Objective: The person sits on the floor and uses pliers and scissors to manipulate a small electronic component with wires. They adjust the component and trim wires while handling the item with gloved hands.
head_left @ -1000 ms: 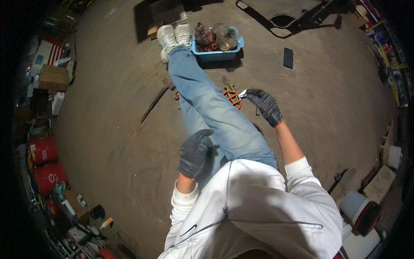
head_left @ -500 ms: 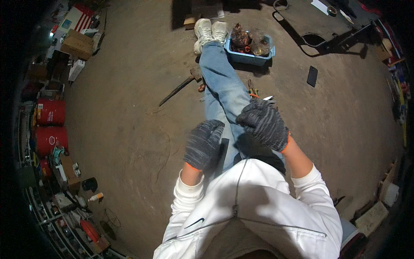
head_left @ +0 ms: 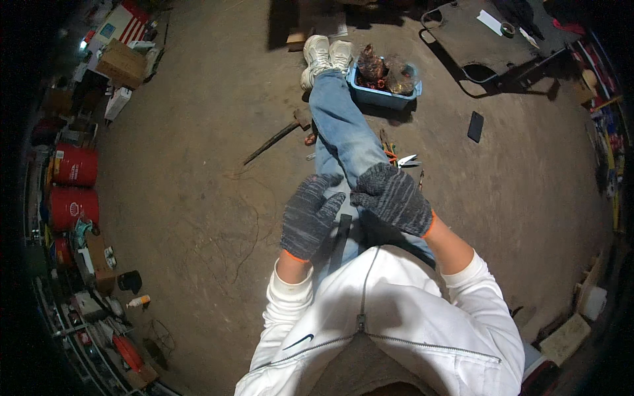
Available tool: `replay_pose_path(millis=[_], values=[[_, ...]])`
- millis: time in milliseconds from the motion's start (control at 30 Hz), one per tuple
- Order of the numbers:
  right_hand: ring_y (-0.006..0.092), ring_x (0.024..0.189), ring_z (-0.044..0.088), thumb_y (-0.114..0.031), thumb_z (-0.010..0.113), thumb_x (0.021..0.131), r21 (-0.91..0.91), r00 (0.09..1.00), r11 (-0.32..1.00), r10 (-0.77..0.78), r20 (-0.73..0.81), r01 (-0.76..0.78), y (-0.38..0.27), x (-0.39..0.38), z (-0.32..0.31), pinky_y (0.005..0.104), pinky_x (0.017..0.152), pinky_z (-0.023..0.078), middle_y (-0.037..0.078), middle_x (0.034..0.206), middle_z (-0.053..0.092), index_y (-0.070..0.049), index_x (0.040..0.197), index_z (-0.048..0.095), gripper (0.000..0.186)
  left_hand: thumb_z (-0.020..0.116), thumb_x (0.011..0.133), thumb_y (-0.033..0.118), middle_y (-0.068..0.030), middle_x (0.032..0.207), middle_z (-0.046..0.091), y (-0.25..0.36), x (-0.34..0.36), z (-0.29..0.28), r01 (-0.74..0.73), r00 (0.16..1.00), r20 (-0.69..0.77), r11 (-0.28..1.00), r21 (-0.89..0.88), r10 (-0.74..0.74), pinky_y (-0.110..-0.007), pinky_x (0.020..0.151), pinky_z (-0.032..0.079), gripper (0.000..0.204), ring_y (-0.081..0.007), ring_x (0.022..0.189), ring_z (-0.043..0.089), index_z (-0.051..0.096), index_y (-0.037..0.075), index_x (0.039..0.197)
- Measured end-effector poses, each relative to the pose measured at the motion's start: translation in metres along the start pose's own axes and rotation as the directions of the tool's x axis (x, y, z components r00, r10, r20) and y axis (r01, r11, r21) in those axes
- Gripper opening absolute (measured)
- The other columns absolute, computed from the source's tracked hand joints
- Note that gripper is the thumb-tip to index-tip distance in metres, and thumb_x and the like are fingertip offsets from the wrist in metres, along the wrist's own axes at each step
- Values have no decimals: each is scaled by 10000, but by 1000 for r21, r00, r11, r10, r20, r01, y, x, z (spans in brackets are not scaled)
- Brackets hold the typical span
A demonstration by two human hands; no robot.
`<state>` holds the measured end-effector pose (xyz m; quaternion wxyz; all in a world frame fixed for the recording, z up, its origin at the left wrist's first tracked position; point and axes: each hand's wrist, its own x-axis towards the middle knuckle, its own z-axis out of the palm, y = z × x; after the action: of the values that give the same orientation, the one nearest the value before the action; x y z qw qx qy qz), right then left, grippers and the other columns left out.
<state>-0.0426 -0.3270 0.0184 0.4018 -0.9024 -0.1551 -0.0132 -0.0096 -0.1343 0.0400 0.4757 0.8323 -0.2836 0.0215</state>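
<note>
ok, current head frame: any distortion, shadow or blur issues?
Head view: left and right rims fade to black, and the metal rack at lower left bends with the fisheye; head view: broad shadows cross the white jacket, another falls below the blue tub; head view: glove knit reads on the left hand and right hand.

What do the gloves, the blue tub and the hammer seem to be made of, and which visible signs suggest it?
Gloves: matt knitted yarn, judging by their streaky, flecked grey surface.
Blue tub: probably plastic, with smooth, even colour and a moulded rim.
Hammer: dull, dark handle, perhaps wood; brownish, matt head, possibly rusted metal; too small to be sure.
</note>
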Motion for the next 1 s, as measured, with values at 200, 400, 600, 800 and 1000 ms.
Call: replay_pose_path(millis=[200, 400, 600, 800, 1000], values=[[225, 830, 634, -147, 559, 793, 311, 971, 923, -238, 2, 226, 11, 0, -14, 310, 723, 492, 78, 927, 650, -95, 977, 649, 211, 643, 761, -4, -41, 889, 609, 0, -5, -6, 262, 964, 42, 913, -313, -262, -232, 652, 444, 198, -98, 771, 553, 637, 16, 957], [211, 974, 604, -287, 547, 863, 669, 936, 668, 132, 326, -327, 7, -6, -16, 318, 875, 459, 142, 1051, 624, 33, 1103, 571, 401, 617, 788, 31, -79, 839, 638, -14, -8, -16, 342, 939, 129, 846, -409, -318, -271, 680, 470, 132, -143, 784, 596, 639, -6, 913], [368, 1235, 365, -665, 415, 794, 690, 815, -467, -130, 565, -553, 17, 0, -5, 406, 1054, 261, 315, 1311, 350, 168, 1272, 293, 969, 615, 777, 36, -104, 828, 636, -28, 3, -27, 251, 965, 178, 884, -394, -194, -296, 683, 470, 101, -192, 765, 596, 639, -13, 862], [402, 1234, 348, -670, 424, 783, 435, 737, -691, -211, 643, -577, 25, 1, 8, 438, 1063, 224, 341, 1312, 325, 179, 1258, 307, 979, 609, 774, 37, -118, 829, 630, -32, 14, -28, 120, 934, 358, 948, -296, -7, -337, 748, 458, 90, -244, 767, 589, 638, -8, 846], [346, 1196, 418, -485, 425, 885, 515, 726, -562, -246, 643, -647, 41, -5, 22, 420, 1035, 293, 281, 1311, 376, 144, 1291, 276, 764, 630, 758, 62, -114, 831, 634, -33, 21, -27, -130, 906, 382, 979, -159, 182, -364, 798, 437, 95, -252, 775, 588, 650, 6, 832]])
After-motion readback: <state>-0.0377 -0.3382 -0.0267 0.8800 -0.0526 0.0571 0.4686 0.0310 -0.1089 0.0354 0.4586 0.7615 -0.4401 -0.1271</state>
